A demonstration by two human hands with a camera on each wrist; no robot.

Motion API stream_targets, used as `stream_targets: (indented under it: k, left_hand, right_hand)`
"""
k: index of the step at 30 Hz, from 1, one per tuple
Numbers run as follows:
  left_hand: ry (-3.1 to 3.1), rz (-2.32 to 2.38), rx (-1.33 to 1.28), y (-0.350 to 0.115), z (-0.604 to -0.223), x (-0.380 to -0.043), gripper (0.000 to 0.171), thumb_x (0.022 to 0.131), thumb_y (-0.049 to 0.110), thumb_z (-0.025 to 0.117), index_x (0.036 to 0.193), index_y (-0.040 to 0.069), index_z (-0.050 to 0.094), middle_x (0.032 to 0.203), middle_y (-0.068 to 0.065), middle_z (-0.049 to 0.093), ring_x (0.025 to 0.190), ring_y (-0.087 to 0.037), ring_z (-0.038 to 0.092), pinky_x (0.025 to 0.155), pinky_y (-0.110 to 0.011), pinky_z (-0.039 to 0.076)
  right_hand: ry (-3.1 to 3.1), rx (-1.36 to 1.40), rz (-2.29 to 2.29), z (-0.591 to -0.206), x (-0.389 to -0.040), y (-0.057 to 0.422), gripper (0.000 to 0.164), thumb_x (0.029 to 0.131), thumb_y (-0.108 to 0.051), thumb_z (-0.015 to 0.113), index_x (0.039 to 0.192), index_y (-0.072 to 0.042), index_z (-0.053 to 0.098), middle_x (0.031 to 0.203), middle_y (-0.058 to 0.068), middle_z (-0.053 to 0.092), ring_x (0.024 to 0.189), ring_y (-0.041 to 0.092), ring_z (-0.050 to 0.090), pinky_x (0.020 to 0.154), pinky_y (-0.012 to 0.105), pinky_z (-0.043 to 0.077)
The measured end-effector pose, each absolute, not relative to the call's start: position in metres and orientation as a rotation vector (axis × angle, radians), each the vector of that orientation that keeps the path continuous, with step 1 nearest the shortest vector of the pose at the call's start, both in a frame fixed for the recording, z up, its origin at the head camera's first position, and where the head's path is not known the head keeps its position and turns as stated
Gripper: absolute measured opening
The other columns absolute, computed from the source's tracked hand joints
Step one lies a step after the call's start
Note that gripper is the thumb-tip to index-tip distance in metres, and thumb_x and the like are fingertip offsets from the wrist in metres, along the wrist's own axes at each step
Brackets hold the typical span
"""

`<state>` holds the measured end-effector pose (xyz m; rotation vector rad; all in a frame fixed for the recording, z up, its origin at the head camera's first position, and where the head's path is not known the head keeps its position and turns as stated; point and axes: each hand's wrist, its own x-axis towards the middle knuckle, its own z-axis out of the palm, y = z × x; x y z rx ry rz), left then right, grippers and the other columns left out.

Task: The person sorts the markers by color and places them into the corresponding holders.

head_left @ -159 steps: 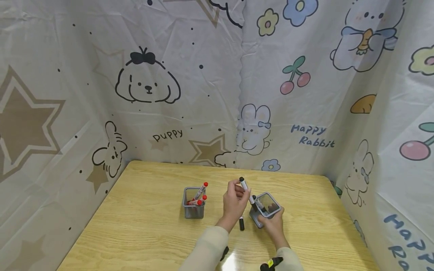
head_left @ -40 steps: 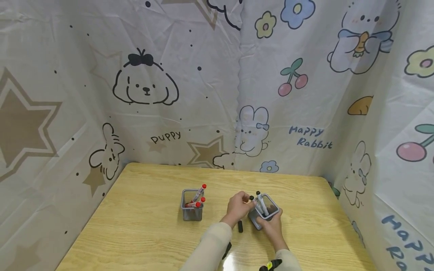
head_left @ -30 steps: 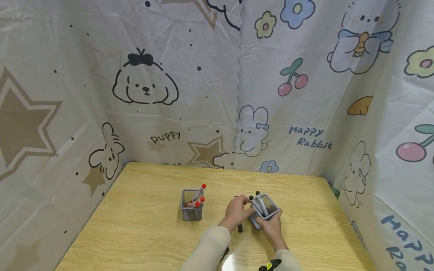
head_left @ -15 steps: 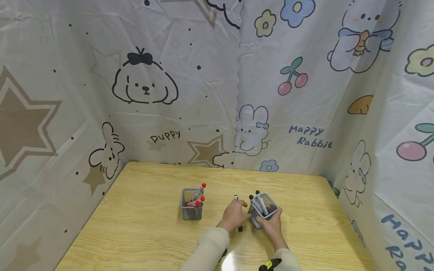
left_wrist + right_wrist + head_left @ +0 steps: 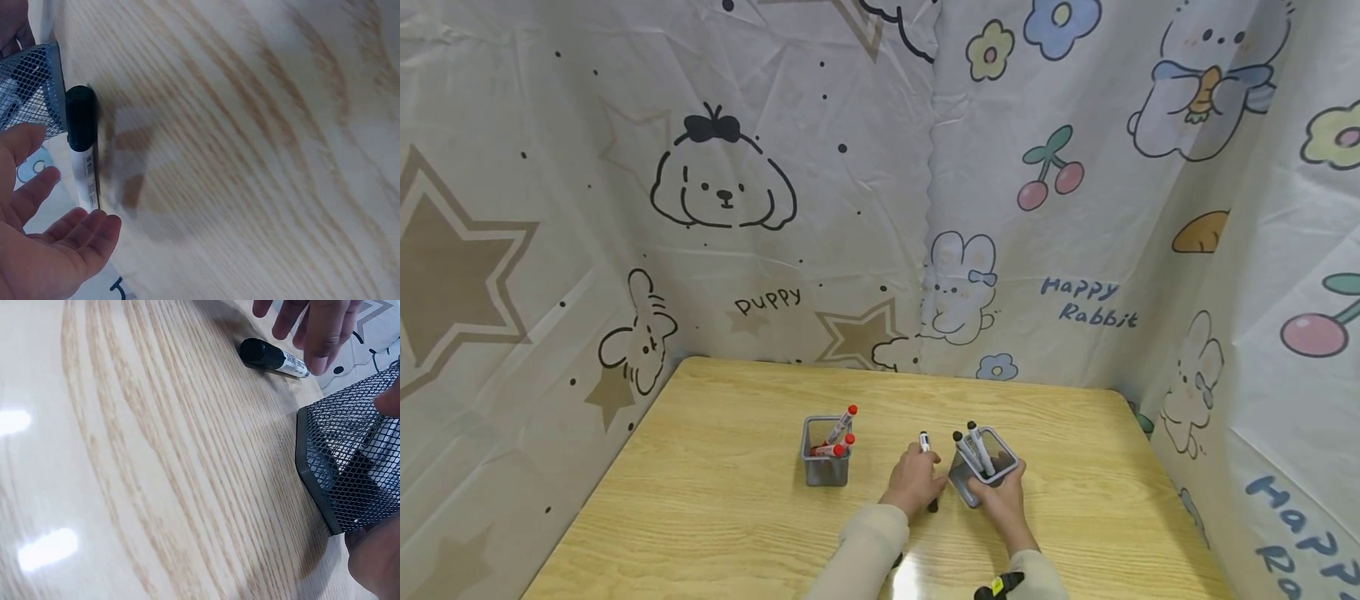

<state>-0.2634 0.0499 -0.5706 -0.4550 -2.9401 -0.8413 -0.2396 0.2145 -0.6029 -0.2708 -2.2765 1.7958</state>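
In the head view, my left hand (image 5: 913,481) is over a black-capped marker (image 5: 924,442) lying on the table. The left wrist view shows its fingers loosely bent and spread beside the marker (image 5: 85,169), with nothing pinched. My right hand (image 5: 1006,500) grips a grey mesh pen holder (image 5: 967,487), tilted toward the left hand. Inside it, two white markers (image 5: 981,450) with black ends stick up. From the right wrist, the mesh wall (image 5: 356,450) and its dark base edge appear just above the tabletop.
A second mesh pen holder (image 5: 827,473) stands upright on the left, with several red-capped markers (image 5: 842,425) in it. The wooden table (image 5: 722,483) meets a patterned cloth backdrop (image 5: 850,250) at its back edge. Light glares off the table's front.
Earlier my left hand held a marker above the tilted pen holder. That marker now stands inside it, released. The left hand has since moved left and down over the lying marker.
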Motion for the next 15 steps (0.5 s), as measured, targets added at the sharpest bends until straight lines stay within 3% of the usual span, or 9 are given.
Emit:
stream_targets:
  k: [11,15]
  left_hand:
    - [-3.031,-0.804,-0.450,0.0472,-0.5762,-0.2635,0.031,0.074,0.019,0.073,0.103,0.008,0.069,0.085,-0.006,0.047,0.076,-0.019,0.048,0.061,-0.032,0.043]
    - [-3.062,-0.830,-0.426,0.0476,-0.5771,-0.2644,0.025,0.075,0.017,0.073,0.098,0.007,0.069,0.085,-0.005,0.048,0.077,-0.020,0.047,0.062,-0.032,0.044]
  right_hand:
    - [-2.256,-0.247,1.795,-0.6012,-0.2394,0.2143,0.076,0.065,0.002,0.068,0.127,0.004,0.024,0.125,0.029,0.042,0.114,0.040,0.044,0.099,0.045,0.032]
    - [-2.261,-0.258,1.811,-0.6006,-0.2389,0.2144,0.077,0.066,0.003,0.067,0.128,0.003,0.023,0.128,0.029,0.039,0.116,0.041,0.043,0.099,0.046,0.031]
